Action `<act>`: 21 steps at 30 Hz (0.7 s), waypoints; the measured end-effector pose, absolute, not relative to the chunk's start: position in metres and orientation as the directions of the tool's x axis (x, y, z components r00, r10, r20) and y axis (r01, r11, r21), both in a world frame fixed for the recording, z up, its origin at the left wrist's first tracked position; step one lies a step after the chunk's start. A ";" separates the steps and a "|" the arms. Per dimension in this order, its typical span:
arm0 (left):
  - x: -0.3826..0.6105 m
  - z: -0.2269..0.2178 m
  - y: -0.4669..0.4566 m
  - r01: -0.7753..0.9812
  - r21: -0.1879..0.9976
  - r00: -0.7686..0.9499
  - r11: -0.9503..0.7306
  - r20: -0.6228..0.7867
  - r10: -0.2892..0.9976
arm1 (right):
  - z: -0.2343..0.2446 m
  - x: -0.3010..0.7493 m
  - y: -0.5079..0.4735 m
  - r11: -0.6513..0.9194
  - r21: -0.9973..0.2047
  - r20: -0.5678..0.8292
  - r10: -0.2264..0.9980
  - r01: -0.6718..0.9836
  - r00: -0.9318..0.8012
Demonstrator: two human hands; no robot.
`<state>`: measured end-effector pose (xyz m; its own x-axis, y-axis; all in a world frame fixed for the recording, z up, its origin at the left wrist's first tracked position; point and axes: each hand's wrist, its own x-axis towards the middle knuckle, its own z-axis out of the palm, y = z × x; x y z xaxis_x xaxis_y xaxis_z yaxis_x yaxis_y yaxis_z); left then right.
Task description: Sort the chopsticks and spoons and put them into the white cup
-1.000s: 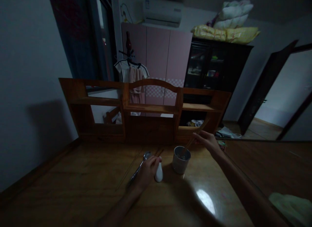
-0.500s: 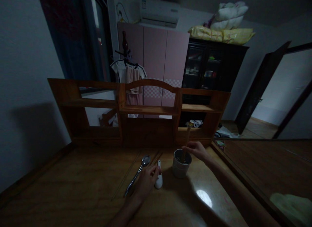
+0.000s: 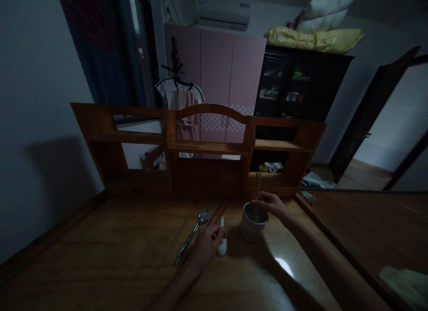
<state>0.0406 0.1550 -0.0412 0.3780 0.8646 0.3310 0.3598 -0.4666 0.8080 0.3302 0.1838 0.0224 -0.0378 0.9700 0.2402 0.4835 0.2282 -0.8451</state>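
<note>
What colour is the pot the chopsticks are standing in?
The pot is white, clearest in head view.

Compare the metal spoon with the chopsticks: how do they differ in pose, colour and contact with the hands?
The metal spoon lies flat on the desk; the chopsticks stand nearly upright in the white holder. The metal spoon is pale and shiny; the chopsticks are brown. The right hand holds the chopsticks; the left hand is beside the metal spoon, contact unclear. Both are long and thin.

The brown wooden chopsticks (image 3: 257, 188) end hidden inside the white round cup (image 3: 249, 233); the left hand (image 3: 204, 245) covers part of a small white ceramic object (image 3: 222, 247).
</note>
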 end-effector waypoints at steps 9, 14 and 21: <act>0.040 -0.045 0.156 0.375 0.827 0.381 -0.420 0.276 0.883 | 0.020 0.334 0.185 0.120 -0.903 0.123 0.992 0.412 -0.021; 0.040 -0.045 0.156 0.379 0.821 0.387 -0.426 0.277 0.880 | 0.019 0.334 0.184 0.112 -0.911 0.120 0.993 0.397 -0.006; 0.039 -0.044 0.156 0.365 0.828 0.403 -0.427 0.273 0.874 | 0.028 0.332 0.182 0.168 -0.892 0.197 0.980 0.419 0.027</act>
<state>0.0394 0.1563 -0.0437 0.4033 0.8735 0.2725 0.3649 -0.4267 0.8275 0.3324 0.1816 0.0276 0.0268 0.9800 0.1974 0.4190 0.1682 -0.8923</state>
